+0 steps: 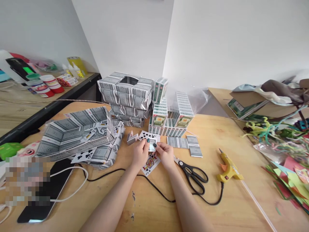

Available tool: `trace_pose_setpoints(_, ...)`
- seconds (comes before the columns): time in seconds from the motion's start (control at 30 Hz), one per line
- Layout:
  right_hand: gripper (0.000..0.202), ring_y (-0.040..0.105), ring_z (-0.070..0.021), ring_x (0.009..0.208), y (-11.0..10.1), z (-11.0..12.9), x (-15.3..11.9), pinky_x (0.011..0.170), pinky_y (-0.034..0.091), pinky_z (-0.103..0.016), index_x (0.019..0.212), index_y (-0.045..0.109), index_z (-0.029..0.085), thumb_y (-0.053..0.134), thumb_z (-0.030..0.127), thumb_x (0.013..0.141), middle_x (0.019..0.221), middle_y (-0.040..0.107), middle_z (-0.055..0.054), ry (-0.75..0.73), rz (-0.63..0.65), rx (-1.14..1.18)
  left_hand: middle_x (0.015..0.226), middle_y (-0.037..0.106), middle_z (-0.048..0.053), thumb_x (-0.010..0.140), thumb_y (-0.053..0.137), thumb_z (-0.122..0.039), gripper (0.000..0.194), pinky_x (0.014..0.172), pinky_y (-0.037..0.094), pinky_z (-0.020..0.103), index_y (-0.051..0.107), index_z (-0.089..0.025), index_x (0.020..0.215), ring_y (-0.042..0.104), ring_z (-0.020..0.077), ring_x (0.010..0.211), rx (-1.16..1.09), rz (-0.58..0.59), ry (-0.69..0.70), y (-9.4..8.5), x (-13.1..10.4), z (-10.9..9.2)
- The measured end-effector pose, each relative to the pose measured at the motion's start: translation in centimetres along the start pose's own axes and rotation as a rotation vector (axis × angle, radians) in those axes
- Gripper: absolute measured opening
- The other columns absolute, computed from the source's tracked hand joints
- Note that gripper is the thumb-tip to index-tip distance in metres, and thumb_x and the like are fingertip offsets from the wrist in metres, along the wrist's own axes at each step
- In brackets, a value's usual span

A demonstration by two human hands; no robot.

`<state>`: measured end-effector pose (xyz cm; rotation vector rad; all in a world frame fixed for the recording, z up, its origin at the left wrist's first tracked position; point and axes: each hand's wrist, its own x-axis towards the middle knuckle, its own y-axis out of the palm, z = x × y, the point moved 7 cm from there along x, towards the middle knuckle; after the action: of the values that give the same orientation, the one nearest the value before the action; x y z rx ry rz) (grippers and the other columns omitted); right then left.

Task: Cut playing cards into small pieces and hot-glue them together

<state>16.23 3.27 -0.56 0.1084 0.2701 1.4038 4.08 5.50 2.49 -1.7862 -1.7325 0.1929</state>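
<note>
Between my two hands is a small playing card piece (152, 145), its patterned back facing up. My left hand (141, 153) pinches its left side, thumb on top. My right hand (165, 154) grips the right side in the same way. Loose playing cards lie on the table beneath, among them a jack (150, 163) and a spades card (144, 134). A small folded card piece (132, 138) stands just left of my hands. To the right, joined card strips (177, 142) lie face down. Black-handled scissors (193, 174) rest beside my right wrist.
A yellow glue gun (228, 167) lies right, its black cable (159, 190) running under my forearms. Card-covered boxes (125, 93) and an open card tray (72, 132) stand left. Boxed card decks (160, 117) are stacked behind. A dark tablet-like device (58, 177) lies front left.
</note>
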Motion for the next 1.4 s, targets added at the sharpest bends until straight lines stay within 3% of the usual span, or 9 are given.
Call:
trace_pose_setpoints(0.23,0.025,0.046,-0.0107,0.04,-0.08,0.02,0.05,0.042,0.034,-0.023,0.07,0.064,0.014,0.063,0.039,0.067,0.048,0.058,0.0,-0.011,0.014,-0.01,0.055,0.046,-0.002,0.084,0.036,-0.029,0.024,0.049,0.031,0.021,0.041,-0.019,0.062,0.043,0.0107,0.052,-0.062,0.065,-0.022,0.4,0.23,-0.07)
trace_pose_setpoints(0.9,0.023,0.047,-0.0112,0.039,0.48,-0.41,-0.11,0.042,0.036,-0.023,0.066,0.057,0.016,0.058,0.039,0.07,0.044,0.054,0.002,0.002,0.047,0.023,0.051,0.04,-0.003,0.083,0.036,-0.028,0.03,0.05,0.028,0.022,0.033,-0.019,0.055,0.038,0.0099,0.051,0.007,0.048,0.045,0.05,0.46,-0.52)
trace_pose_setpoints(1.4,0.031,0.048,-0.0117,0.039,0.05,-0.73,0.14,0.041,0.037,-0.024,0.068,0.06,0.016,0.063,0.046,0.067,0.046,0.056,0.001,0.011,-0.033,-0.033,0.055,0.044,-0.002,0.084,0.035,-0.026,0.027,0.054,0.029,0.023,0.036,-0.019,0.058,0.043,0.0114,0.056,0.129,0.061,0.116,0.46,0.51,-0.53)
